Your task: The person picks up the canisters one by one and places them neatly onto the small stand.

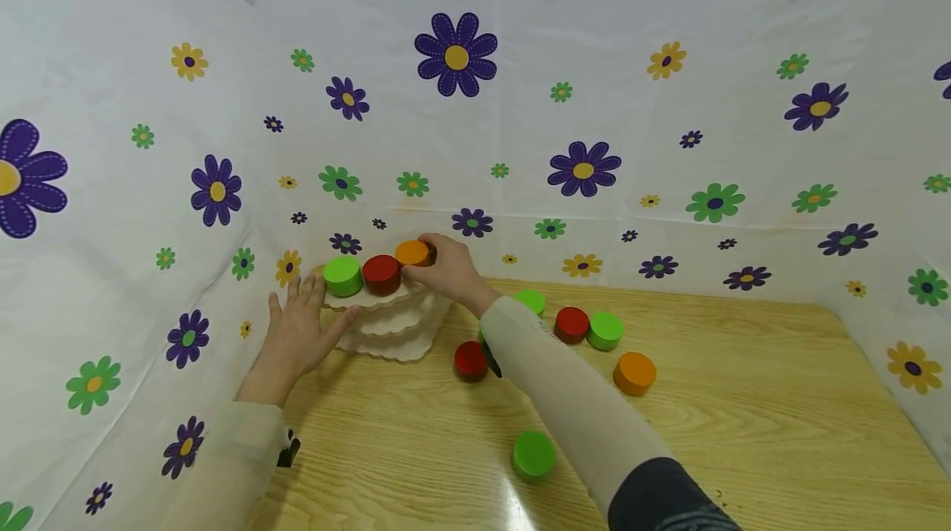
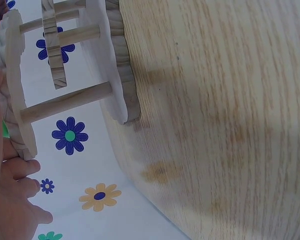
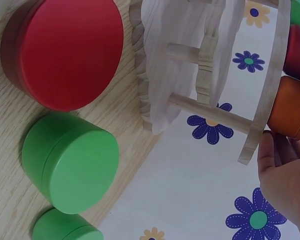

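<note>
a person's right hand [image 1: 446, 267] curls its fingers around an orange round tin [image 1: 412, 252], holding it on the top tier of a white wooden tiered stand [image 1: 390, 324] at the far left corner of the wooden table [image 1: 743, 432]; a red tin [image 1: 381, 273] and a green tin [image 1: 343, 275] sit beside it on the same tier, in a row and touching; the left hand [image 1: 297, 333] lies flat with fingers straight and slightly spread against the stand's left edge, thumb on the scalloped rim; loose on the table toward its far middle are a red tin [image 1: 470, 359] just by the right sleeve, a green tin [image 1: 531, 301], a red tin [image 1: 571, 324] touching a green tin [image 1: 605, 330], and an orange tin [image 1: 635, 372]; another green tin [image 1: 533, 454] sits nearer the front edge; a flower-print white sheet [image 1: 594, 101] walls the table; no writing or brand can be read on any tin.
</note>
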The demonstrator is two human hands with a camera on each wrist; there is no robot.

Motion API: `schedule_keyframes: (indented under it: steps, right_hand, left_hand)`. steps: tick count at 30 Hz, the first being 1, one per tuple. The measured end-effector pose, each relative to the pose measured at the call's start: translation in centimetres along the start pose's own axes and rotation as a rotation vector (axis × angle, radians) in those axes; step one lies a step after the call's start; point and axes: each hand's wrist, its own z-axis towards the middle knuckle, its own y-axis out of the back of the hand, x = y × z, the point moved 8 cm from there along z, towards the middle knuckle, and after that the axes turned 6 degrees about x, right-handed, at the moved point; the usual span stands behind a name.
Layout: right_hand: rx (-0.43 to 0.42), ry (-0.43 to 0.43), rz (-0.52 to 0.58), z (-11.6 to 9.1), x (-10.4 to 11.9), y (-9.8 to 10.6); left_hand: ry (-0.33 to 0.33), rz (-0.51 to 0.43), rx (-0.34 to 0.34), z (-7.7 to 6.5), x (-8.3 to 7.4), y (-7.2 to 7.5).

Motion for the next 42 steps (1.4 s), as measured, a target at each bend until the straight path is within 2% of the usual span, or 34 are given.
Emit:
schedule_keyframes:
  steps: [19,26,32,42]
  right_hand:
    - [0.003,-0.032,-0.004,0.3,-0.3,-0.3]
    - [0.003,-0.014,-0.009,0.0,0.1,-0.1]
    - [0.016,-0.017,0.046,-1.1,0.2,0.5]
    - [0.072,0.034,0.040,-4.5,-0.9,1.7]
  left_hand:
    - [0.002,-0.006,-0.001,0.0,-0.1,-0.2]
    - [0.004,-0.001,0.004,0.0,0.0,-0.1]
    - [0.005,0.003,0.022,0.1,-0.1,0.0]
    - [0.008,-0.005,0.029,0.1,-0.1,0.0]
